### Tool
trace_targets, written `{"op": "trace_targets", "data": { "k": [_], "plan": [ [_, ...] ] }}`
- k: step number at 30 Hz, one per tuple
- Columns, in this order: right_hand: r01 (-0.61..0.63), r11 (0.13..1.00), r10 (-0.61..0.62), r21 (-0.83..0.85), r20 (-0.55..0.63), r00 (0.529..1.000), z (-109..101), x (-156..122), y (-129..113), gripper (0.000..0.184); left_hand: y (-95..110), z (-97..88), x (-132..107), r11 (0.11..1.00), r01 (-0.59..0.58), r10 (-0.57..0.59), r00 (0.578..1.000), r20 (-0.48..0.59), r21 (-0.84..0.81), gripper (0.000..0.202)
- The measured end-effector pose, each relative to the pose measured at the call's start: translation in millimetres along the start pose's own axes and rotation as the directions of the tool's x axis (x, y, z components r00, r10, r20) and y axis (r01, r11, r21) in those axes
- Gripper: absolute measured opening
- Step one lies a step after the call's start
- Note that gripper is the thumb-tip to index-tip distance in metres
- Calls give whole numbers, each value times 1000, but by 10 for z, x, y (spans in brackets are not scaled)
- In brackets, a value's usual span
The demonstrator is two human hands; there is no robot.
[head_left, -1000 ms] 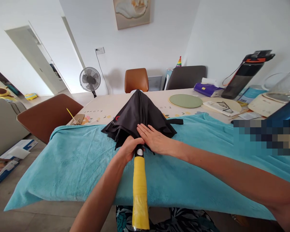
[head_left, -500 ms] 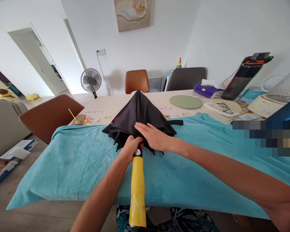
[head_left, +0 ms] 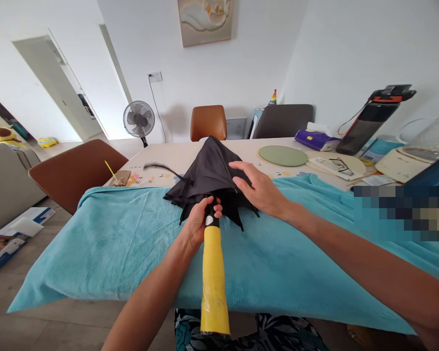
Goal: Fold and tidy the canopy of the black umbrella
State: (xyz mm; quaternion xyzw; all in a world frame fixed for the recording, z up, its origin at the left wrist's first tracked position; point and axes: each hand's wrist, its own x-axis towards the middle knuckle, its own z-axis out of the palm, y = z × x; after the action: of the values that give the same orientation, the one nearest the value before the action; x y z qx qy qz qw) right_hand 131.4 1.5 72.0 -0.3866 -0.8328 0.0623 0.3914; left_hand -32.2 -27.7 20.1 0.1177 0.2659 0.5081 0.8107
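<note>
The umbrella point(head_left: 209, 168), black and loosely gathered, is in front of the person over a blue blanket point(head_left: 131, 253), its tip toward 12 o'clock and its yellow handle point(head_left: 214, 278) toward 6 o'clock. A strap point(head_left: 161, 166) sticks out at 10 o'clock. The left hand point(head_left: 200, 218) has its fingers wrapped around the neck just above the handle. The right hand point(head_left: 266, 193), at the cloth's 3 o'clock side, has its fingers parted and grasping nothing; whether the fingertips touch the cloth cannot be told. On the surface point(head_left: 163, 155), a green mat point(head_left: 283, 155) lies at 1 o'clock and a bottle point(head_left: 369, 122) stands at 2 o'clock.
</note>
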Motion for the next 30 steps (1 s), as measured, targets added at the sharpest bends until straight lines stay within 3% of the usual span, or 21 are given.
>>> {"op": "trace_targets", "data": {
  "k": [6, 13, 20, 25, 27, 30],
  "plan": [
    [208, 976, -204, -67, 60, 977, 60, -43, 37, 35, 23, 45, -24, 997, -71, 71, 997, -27, 0, 14],
    [234, 971, -222, -51, 177, 959, 232, -160, 129, 34, -31, -41, 37, 973, -140, 153, 986, -60, 181, 20],
    [301, 948, -263, -99, 285, 922, 387, -176, 119, 28, -41, -118, 65, 894, -156, 175, 985, -7, 420, 21],
    [291, 953, -240, -90, 364, 900, 397, -206, 185, 35, 16, -143, 45, 755, -134, 174, 985, 2, 642, 15],
    [279, 955, -219, -97, 399, 890, 397, -232, 206, 39, 12, -154, 47, 687, -100, 179, 983, -34, 720, 6],
    [264, 960, -200, -89, 441, 875, 404, -267, 208, 42, -27, -160, 51, 628, -43, 226, 965, -129, 777, 14]
  ]
}}
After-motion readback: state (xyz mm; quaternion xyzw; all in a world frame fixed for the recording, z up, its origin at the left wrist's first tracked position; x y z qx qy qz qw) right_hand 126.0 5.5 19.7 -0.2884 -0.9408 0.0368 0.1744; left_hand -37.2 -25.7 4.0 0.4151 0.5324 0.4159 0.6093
